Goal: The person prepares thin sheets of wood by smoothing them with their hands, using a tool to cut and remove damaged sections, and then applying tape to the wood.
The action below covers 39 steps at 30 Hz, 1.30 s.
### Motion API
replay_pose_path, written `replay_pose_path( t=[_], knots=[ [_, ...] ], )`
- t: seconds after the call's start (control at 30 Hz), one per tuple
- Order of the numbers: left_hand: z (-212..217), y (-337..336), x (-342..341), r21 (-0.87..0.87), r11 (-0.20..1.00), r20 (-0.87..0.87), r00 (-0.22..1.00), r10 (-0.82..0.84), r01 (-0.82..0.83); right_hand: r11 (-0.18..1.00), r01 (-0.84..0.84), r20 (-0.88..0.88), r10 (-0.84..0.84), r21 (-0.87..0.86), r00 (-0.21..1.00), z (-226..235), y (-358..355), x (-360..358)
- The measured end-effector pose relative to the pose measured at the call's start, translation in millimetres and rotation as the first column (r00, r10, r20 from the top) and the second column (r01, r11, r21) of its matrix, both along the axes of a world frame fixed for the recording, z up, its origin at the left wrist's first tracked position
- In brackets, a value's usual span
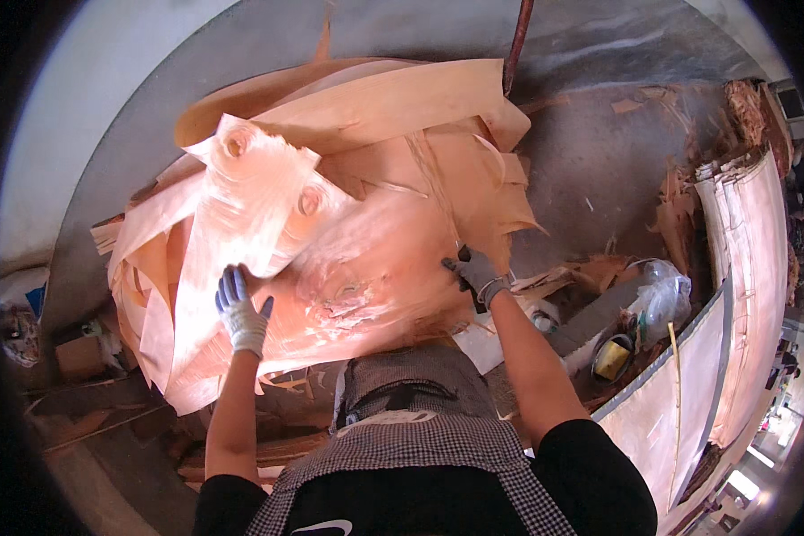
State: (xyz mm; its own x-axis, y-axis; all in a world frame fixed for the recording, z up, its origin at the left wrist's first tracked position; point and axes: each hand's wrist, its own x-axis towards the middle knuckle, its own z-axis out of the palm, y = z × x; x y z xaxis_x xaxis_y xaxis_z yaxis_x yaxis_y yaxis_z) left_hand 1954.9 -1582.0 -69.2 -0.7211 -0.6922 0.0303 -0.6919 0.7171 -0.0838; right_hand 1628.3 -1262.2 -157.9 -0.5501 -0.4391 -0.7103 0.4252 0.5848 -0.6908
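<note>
The pale, knotted wood-veneer sheet, long axis running seven to one, lies at twelve o'clock from the nearer, open, empty blue-and-white-gloved left hand; the grey-gloved right hand, at three, is half-curled, its hold unclear.

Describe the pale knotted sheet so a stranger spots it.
Find the big heap of wood sheets before the person. On its left side, beyond the gloved left hand, lies a pale, ragged-edged sheet. Two round, ringed knots set it apart from the plain strips left of it.
</note>
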Motion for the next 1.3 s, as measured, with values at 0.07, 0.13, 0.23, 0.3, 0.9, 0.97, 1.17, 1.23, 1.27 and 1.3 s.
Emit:
replay_pose_path(
  t=[0.07, 0.13, 0.23, 0.3, 0.9, 0.97, 1.17, 1.23, 1.27, 1.3],
  knots=[
    [9, 24, 6, -0.034, 0.996, -0.011, 0.997, -0.081, 0.080, 0.999, -0.049, 0.115, 0.051, -0.024, 0.992, 23, -8, -6],
    [9, 49, 18, 0.004, 0.982, -0.026, 0.982, -0.189, 0.189, 0.985, 0.033, 0.163, -0.005, -0.172, 0.987, 47, -23, -10],
    [28, 95, 21, 0.193, 0.917, -0.140, 0.935, -0.327, 0.350, 0.966, 0.079, 0.152, -0.042, -0.247, 0.988, 85, -64, -21],
    [41, 118, 20, 0.167, 0.800, -0.249, 0.810, -0.532, 0.577, 0.933, 0.077, 0.168, -0.018, -0.351, 0.986, 107, -104, -30],
    [-29, 31, -28, 0.129, 0.953, 0.082, 0.955, -0.285, 0.273, 0.905, 0.393, 0.562, -0.243, -0.161, 0.790, -53, 77, 113],
    [-26, 30, -27, 0.137, 0.947, 0.078, 0.950, -0.302, 0.290, 0.711, 0.687, 0.701, -0.413, -0.150, 0.581, -51, 63, 135],
    [-19, 22, -11, 0.168, 0.899, -0.014, 0.913, -0.409, 0.405, 0.713, 0.648, 0.215, -0.611, -0.268, 0.762, -28, 41, 133],
    [-15, 22, -3, 0.168, 0.875, -0.084, 0.891, -0.446, 0.454, 0.764, 0.615, 0.039, -0.620, -0.195, 0.783, -9, 33, 120],
    [-17, 19, 1, 0.168, 0.858, -0.136, 0.873, -0.468, 0.486, 0.782, 0.602, -0.050, -0.616, -0.158, 0.787, 9, 23, 109],
    [-19, 17, 3, 0.170, 0.840, -0.188, 0.853, -0.486, 0.516, 0.783, 0.569, -0.078, -0.602, -0.251, 0.795, 29, 14, 99]
  ],
)
